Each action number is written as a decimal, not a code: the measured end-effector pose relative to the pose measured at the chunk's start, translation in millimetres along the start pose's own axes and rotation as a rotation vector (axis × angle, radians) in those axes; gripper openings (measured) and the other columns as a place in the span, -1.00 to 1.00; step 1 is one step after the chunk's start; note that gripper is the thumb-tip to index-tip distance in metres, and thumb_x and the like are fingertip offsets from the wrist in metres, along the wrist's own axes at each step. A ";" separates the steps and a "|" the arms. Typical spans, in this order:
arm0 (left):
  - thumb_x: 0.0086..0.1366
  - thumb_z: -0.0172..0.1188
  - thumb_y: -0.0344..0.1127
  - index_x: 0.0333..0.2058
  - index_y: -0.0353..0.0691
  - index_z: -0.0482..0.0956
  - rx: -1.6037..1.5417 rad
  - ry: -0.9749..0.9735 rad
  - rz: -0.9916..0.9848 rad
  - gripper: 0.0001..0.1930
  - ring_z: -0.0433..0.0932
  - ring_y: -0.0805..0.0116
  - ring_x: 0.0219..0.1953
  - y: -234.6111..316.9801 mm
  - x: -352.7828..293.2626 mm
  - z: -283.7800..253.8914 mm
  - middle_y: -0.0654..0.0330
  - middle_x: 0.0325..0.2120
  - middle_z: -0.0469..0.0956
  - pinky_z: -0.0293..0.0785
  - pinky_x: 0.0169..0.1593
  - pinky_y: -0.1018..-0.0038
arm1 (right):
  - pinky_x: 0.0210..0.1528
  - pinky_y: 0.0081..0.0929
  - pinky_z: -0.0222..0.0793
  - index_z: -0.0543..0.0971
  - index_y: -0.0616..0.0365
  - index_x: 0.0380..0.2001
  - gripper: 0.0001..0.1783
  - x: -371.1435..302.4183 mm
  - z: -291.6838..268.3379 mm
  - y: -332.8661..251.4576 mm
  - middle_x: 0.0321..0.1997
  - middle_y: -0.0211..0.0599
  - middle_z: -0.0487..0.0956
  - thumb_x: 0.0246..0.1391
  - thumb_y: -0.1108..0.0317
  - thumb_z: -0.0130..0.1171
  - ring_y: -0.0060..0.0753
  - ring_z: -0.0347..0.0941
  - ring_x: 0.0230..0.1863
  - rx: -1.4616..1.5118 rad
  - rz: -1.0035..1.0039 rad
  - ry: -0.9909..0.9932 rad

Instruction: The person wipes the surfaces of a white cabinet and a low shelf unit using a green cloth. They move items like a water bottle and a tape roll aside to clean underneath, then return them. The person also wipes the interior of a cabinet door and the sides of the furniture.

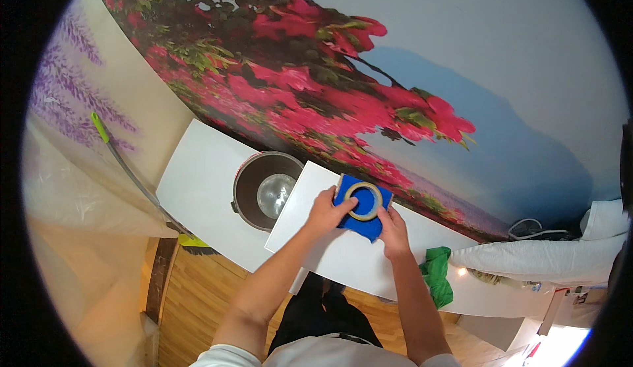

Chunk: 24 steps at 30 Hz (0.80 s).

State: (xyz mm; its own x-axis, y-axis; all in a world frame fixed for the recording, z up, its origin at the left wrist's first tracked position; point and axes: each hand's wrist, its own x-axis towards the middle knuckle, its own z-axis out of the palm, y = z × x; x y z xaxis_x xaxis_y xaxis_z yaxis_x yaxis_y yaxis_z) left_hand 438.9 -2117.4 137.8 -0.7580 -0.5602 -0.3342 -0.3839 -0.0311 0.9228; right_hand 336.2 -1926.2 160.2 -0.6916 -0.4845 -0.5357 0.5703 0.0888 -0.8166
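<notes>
Over the white tabletop, both of my hands grip a flat, roughly square blue piece [362, 229] with a pale yellow ring, a roll of tape [361, 216], lying against its face. My left hand [328, 210] is closed on the left side, its thumb reaching over the tape's rim. On the right side, my right hand [393, 230] is closed too, its thumb at the tape's edge. Most of the fingers are hidden behind the blue piece. Its material cannot be made out, though brownish edges show at its upper corners.
A dark-rimmed metal pot [245, 189] stands left on a lower white surface [194, 163]. A green cloth [436, 278] hangs over the table's front edge at right, near a white rolled bundle [527, 260]. A green-handled broom [132, 172] leans at left. A flower-printed wall borders the back.
</notes>
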 end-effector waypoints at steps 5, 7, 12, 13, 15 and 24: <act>0.18 0.47 0.24 -0.04 -0.51 0.64 0.123 -0.048 0.008 -0.22 0.65 -0.17 0.01 37.8 -32.9 52.4 -0.31 -0.10 0.65 0.55 0.13 0.10 | 0.04 -0.29 0.71 0.50 0.20 0.30 -0.44 -26.7 -66.6 1.7 0.12 -0.29 0.66 0.43 0.06 0.23 -0.42 0.64 0.06 -0.046 0.032 0.135; 0.18 0.46 0.23 -0.09 -0.49 0.65 0.174 -0.036 0.038 -0.26 0.68 -0.18 -0.05 31.7 -34.5 90.2 -0.30 -0.15 0.67 0.57 0.08 0.08 | 0.00 -0.31 0.72 0.52 0.19 0.28 -0.44 -34.1 -98.7 3.9 0.09 -0.32 0.65 0.41 0.05 0.25 -0.46 0.63 0.04 0.027 0.048 0.187; 0.16 0.42 0.31 -0.06 -0.46 0.67 0.230 -0.085 0.076 -0.21 0.70 -0.26 -0.08 32.2 -38.1 165.7 -0.30 -0.16 0.69 0.61 0.04 0.05 | -0.06 -0.45 0.62 0.51 0.14 0.30 -0.43 -47.5 -173.3 2.8 0.13 -0.30 0.65 0.40 0.02 0.23 -0.44 0.63 0.05 0.040 0.118 0.335; 0.16 0.42 0.31 -0.05 -0.46 0.67 0.259 -0.089 0.073 -0.21 0.70 -0.26 -0.08 32.9 -37.5 177.7 -0.30 -0.16 0.69 0.61 0.04 0.05 | 0.05 -0.44 0.54 0.43 0.20 0.42 -0.29 -48.6 -186.1 4.1 0.22 -0.22 0.64 0.37 0.01 0.25 -0.31 0.63 0.09 0.040 0.127 0.377; 0.16 0.42 0.32 -0.05 -0.46 0.67 0.325 -0.093 0.060 -0.20 0.70 -0.25 -0.07 27.2 -36.2 198.7 -0.30 -0.16 0.69 0.61 0.05 0.05 | 0.09 -0.37 0.53 0.43 0.19 0.43 -0.29 -59.8 -192.1 -8.0 0.24 -0.24 0.63 0.38 0.00 0.25 -0.32 0.61 0.12 0.030 0.143 0.368; 0.25 0.39 0.23 0.03 -0.57 0.56 0.134 -0.071 0.097 -0.19 0.65 -0.30 0.04 14.6 -61.4 209.6 -0.38 -0.06 0.66 0.56 0.13 0.05 | 0.43 0.09 0.24 0.38 0.23 0.46 -0.18 -96.4 -267.0 49.3 0.47 -0.03 0.46 0.31 -0.02 0.32 -0.07 0.34 0.48 -0.760 -0.259 0.481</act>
State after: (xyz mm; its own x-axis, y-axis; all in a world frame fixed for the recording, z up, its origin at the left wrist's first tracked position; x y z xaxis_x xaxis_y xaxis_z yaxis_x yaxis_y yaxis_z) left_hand 369.2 -1909.9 131.7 -0.8286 -0.4949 -0.2618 -0.3705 0.1340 0.9191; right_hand 312.7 -1642.7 114.2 -0.9627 -0.1714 -0.2095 0.0471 0.6560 -0.7533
